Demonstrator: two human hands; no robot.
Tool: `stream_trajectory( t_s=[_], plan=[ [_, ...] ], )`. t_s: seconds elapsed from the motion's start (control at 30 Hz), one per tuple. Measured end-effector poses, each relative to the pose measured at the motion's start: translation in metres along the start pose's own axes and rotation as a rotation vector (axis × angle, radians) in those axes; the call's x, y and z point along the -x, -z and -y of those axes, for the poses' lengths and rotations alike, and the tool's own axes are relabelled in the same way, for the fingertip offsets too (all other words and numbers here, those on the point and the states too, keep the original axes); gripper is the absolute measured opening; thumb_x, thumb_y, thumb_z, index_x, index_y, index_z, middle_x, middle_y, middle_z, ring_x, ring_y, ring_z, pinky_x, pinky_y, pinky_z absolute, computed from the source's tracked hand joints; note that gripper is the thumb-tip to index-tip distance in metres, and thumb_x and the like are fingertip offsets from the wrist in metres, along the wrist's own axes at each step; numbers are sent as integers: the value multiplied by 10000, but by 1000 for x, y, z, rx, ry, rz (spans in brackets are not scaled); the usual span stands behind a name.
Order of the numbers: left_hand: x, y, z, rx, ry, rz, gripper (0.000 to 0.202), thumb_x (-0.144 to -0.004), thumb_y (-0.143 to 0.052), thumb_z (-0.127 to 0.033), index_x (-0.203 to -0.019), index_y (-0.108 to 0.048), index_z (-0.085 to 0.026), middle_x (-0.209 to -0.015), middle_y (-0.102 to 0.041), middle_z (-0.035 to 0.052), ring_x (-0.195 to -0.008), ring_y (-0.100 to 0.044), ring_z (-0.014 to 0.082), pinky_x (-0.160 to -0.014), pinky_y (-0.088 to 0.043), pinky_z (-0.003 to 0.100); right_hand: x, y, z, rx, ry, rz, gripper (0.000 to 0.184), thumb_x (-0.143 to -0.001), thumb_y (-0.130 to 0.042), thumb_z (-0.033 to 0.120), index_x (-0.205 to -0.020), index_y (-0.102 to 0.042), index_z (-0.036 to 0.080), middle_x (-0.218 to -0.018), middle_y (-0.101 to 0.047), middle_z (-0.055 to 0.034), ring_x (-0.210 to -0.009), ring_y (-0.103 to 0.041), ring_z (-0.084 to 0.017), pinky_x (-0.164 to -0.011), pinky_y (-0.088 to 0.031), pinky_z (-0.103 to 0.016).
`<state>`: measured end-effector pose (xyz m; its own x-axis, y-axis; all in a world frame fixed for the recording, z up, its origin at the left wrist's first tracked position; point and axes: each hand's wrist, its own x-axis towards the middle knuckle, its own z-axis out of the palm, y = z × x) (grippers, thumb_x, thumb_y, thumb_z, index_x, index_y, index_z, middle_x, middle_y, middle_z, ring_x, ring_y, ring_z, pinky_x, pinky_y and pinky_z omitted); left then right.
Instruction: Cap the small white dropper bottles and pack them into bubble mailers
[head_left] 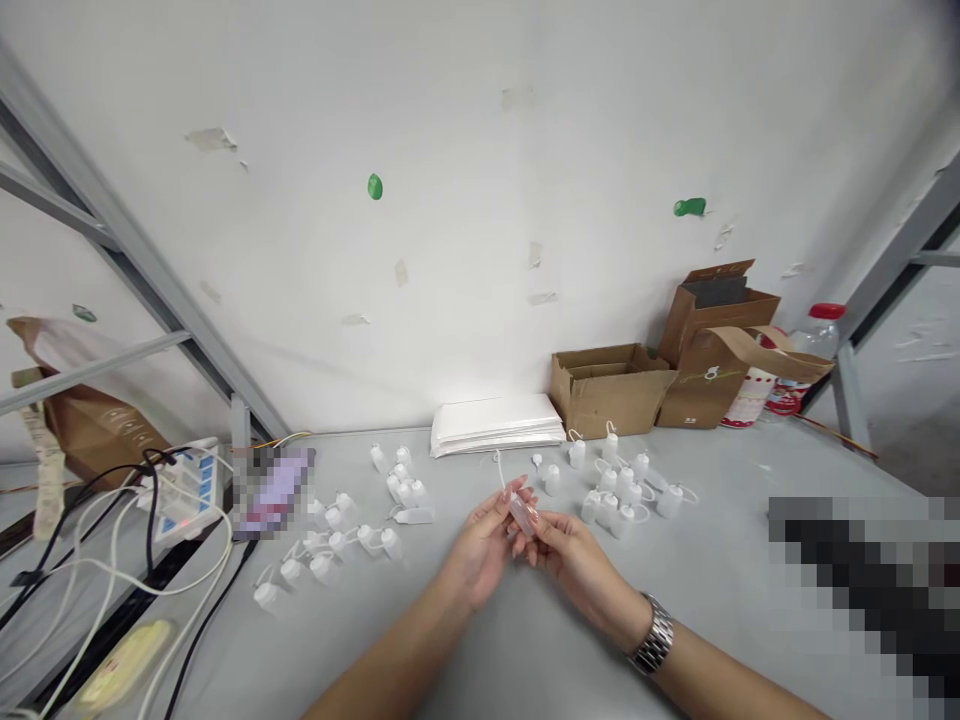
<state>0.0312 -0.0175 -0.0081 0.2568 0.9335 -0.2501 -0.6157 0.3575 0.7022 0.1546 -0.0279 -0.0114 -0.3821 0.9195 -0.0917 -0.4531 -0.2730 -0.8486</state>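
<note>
Both my hands meet over the middle of the grey table [465, 660]. My left hand [480, 545] and my right hand [574, 555] pinch one small translucent plastic bottle [523, 513] between their fingertips; a thin tether with its cap [497, 462] rises from the bottle's far end. A metal watch [654, 637] is on my right wrist. Several small white bottles lie on their sides to the left [352, 535], and several stand upright to the right [622, 485].
A stack of white sheets [496, 423] lies against the wall. Open cardboard boxes [609, 385] and a red-capped jar [817, 340] stand at the back right. A power strip [184, 485] with tangled cables sits at the left, by a metal rack frame [135, 250].
</note>
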Motion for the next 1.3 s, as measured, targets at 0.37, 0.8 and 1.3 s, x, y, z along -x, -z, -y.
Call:
stream_trajectory(
  t_s=[0.37,0.8,1.3],
  plan=[
    [1,1,-2,-27,-26,6,282,-660,-696,-259,-924,-660,-170,-933,-645,57,-840,-561,138,-697,-403,230,-4,2,1,-11,-22,59,297,-719,-614,432,-699,-644,137,-667,-600,-37,-574,-499,-110,-613,-382,-259],
    [-1,6,1,-100,-47,57,269,-680,-672,-305,-898,-675,-147,-994,-649,102,-910,-557,195,-778,-388,296,-2,4,2,287,99,-153,307,-681,-622,471,-646,-596,168,-616,-536,10,-590,-477,-125,-621,-387,-258],
    [-83,10,-19,-1043,-401,301,352,-558,-662,-65,-868,-670,-231,-1126,-599,33,-1193,-386,223,-1042,-146,339,5,2,9,243,227,6,340,-765,-531,492,-795,-637,171,-681,-565,-10,-579,-476,-116,-608,-388,-259]
  ],
)
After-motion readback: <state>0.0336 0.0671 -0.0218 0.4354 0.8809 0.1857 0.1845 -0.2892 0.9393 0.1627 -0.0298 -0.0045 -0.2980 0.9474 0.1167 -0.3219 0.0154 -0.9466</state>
